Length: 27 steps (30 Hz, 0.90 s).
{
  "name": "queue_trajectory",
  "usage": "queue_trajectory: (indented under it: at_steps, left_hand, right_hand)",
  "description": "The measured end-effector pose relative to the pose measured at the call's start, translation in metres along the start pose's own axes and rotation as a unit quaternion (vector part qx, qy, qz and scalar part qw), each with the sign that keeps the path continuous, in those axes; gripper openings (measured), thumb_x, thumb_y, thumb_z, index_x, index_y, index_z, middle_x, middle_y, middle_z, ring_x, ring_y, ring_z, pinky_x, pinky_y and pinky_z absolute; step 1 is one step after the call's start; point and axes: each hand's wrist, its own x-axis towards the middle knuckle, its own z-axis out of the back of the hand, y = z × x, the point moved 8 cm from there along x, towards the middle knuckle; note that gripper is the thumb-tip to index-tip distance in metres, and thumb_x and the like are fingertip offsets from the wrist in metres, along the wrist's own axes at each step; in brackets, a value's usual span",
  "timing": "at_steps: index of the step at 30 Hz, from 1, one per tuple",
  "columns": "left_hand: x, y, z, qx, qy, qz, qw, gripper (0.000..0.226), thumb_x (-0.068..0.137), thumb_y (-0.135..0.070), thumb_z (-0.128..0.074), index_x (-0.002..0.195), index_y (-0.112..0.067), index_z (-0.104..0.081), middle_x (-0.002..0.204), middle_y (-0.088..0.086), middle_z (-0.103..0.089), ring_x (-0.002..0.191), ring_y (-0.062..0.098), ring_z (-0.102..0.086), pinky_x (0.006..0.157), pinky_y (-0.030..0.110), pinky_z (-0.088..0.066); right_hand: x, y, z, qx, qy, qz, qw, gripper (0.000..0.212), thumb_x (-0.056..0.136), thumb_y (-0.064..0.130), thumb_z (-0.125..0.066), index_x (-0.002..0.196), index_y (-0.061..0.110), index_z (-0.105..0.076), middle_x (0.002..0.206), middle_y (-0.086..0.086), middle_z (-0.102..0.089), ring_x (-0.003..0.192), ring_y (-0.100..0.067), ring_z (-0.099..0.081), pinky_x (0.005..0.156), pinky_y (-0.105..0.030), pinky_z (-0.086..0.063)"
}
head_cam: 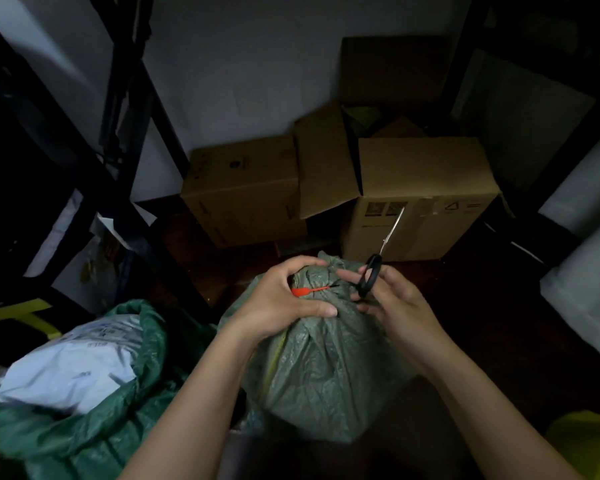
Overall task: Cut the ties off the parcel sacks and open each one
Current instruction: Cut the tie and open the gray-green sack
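Note:
A grey-green woven parcel sack (pixel 323 368) stands in front of me, its neck bunched and bound by a red plastic tie (pixel 309 290). My left hand (pixel 284 303) grips the sack's neck, fingers above the tie and thumb below it. My right hand (pixel 392 299) holds black-handled scissors (pixel 374 271) by the handle loops, blades together and pointing up and away, right of the neck. A second green sack (pixel 94 427) lies open at lower left with pale parcels (pixel 73 372) showing inside.
Cardboard boxes (pixel 420 199) stand against the back wall behind the sack. Dark metal shelving (pixel 125 174) runs along the left, with white bags on it. White bundles (pixel 589 299) sit at the right, something yellow (pixel 586 441) at lower right.

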Motion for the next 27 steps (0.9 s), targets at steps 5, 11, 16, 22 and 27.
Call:
queue_trajectory:
  at_steps: [5, 11, 16, 22, 27]
  left_hand:
    - [0.002, 0.006, 0.013, -0.054, -0.066, 0.017, 0.996, 0.054, 0.062, -0.01, -0.088, 0.111, -0.02, -0.067, 0.101, -0.002, -0.073, 0.093, 0.014, -0.071, 0.079, 0.029, -0.058]
    - [0.006, 0.02, 0.025, -0.12, -0.123, 0.061, 0.983, 0.047, 0.062, 0.002, -0.085, 0.104, -0.015, -0.069, 0.092, 0.005, -0.075, 0.084, 0.018, -0.072, 0.069, 0.026, -0.058]
    - [0.01, 0.025, 0.03, -0.144, -0.136, 0.08, 0.977, 0.049, 0.065, 0.009, -0.08, 0.105, -0.016, -0.068, 0.092, 0.007, -0.074, 0.079, 0.016, -0.071, 0.066, 0.026, -0.058]
    - [0.013, 0.027, 0.029, -0.156, -0.135, 0.087, 0.975, 0.047, 0.064, 0.009, -0.08, 0.103, -0.016, -0.069, 0.088, 0.004, -0.075, 0.077, 0.015, -0.071, 0.064, 0.026, -0.058]
    - [0.013, 0.027, 0.029, -0.136, -0.139, 0.088, 0.977, 0.049, 0.064, 0.009, -0.081, 0.104, -0.017, -0.07, 0.093, 0.007, -0.074, 0.081, 0.019, -0.071, 0.073, 0.032, -0.06]
  right_hand:
    - [0.0, 0.019, 0.009, 0.02, -0.035, 0.056, 0.998, 0.012, 0.099, 0.021, -0.049, 0.097, 0.017, -0.061, 0.089, 0.001, -0.074, 0.077, -0.012, -0.063, 0.067, -0.019, -0.05]
    - [-0.012, 0.013, -0.013, -0.006, 0.126, 0.009, 0.992, 0.036, 0.09, 0.039, -0.062, 0.089, 0.003, -0.058, 0.066, -0.001, -0.059, 0.066, -0.01, -0.052, 0.069, -0.026, -0.039]
    - [-0.016, 0.008, -0.019, -0.051, 0.202, -0.012, 0.978, 0.056, 0.082, 0.048, -0.059, 0.086, -0.007, -0.054, 0.066, 0.0, -0.058, 0.068, -0.011, -0.052, 0.074, -0.023, -0.04]
    - [-0.022, -0.003, -0.029, -0.076, 0.271, -0.058, 0.958, 0.06, 0.083, 0.054, -0.057, 0.089, -0.005, -0.053, 0.067, 0.0, -0.056, 0.072, -0.01, -0.051, 0.079, -0.022, -0.035]
    - [-0.023, -0.006, -0.037, -0.094, 0.281, -0.066, 0.953, 0.058, 0.083, 0.055, -0.054, 0.08, -0.003, -0.053, 0.065, 0.003, -0.056, 0.072, -0.007, -0.05, 0.075, -0.012, -0.036]
